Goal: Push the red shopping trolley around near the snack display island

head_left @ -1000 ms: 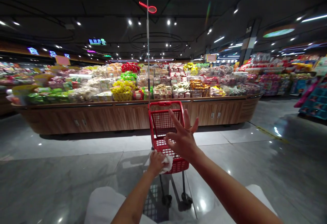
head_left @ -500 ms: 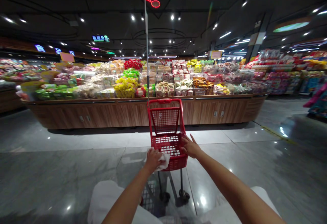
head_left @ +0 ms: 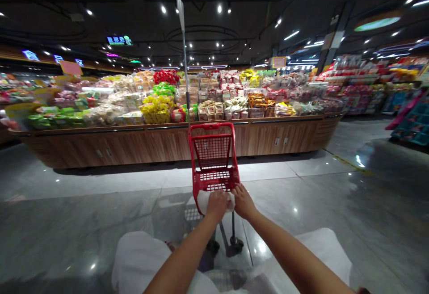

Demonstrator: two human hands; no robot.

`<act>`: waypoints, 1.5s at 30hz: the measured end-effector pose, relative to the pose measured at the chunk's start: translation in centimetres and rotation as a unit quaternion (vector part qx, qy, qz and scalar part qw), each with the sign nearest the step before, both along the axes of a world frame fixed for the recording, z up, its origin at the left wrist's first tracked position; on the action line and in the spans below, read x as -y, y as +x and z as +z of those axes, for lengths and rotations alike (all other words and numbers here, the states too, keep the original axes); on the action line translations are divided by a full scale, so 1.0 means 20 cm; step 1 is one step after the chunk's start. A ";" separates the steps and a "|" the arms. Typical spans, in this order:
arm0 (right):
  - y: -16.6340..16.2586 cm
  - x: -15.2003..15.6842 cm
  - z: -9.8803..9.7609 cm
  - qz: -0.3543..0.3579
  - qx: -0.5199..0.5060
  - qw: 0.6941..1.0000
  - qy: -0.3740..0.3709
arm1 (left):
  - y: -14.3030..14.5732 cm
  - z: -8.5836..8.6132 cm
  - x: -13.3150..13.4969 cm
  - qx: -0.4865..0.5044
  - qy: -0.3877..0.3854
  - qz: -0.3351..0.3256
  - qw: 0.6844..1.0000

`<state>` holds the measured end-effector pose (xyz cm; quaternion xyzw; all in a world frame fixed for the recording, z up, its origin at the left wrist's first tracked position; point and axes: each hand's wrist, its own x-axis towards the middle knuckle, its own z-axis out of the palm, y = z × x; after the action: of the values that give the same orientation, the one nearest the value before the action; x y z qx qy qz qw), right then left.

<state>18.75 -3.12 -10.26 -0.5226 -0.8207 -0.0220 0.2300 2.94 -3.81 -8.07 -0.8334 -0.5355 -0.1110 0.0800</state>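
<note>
A small red shopping cart point(head_left: 213, 160) stands on the tiled floor in front of me, with a tall thin pole point(head_left: 184, 57) rising from its left corner. My left hand point(head_left: 217, 204) is closed on a white cloth point(head_left: 203, 200) pressed against the cart's near edge. My right hand point(head_left: 243, 201) sits just beside it, fingers curled over the same near edge of the basket. The basket looks bare inside.
A long wooden display island point(head_left: 167, 140) piled with packaged snacks runs across behind the cart. More shelves of goods point(head_left: 362, 88) stand at the right, and a blue rack point(head_left: 410, 126) at the far right. Glossy grey floor point(head_left: 83, 222) surrounds me.
My right hand came down from the air, fingers spread, onto the cart's near edge. My left hand with the cloth slid right along that edge. The view shifted slightly.
</note>
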 end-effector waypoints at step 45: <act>-0.30 0.13 0.06 -0.031 -0.054 0.993 -0.100 | -0.26 -0.01 -0.01 -0.018 -0.047 -0.099 0.994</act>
<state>12.83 -5.81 -9.12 -0.5690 -0.7884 0.0809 0.2196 -2.26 -3.65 -8.29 -0.8869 -0.4536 -0.0779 0.0396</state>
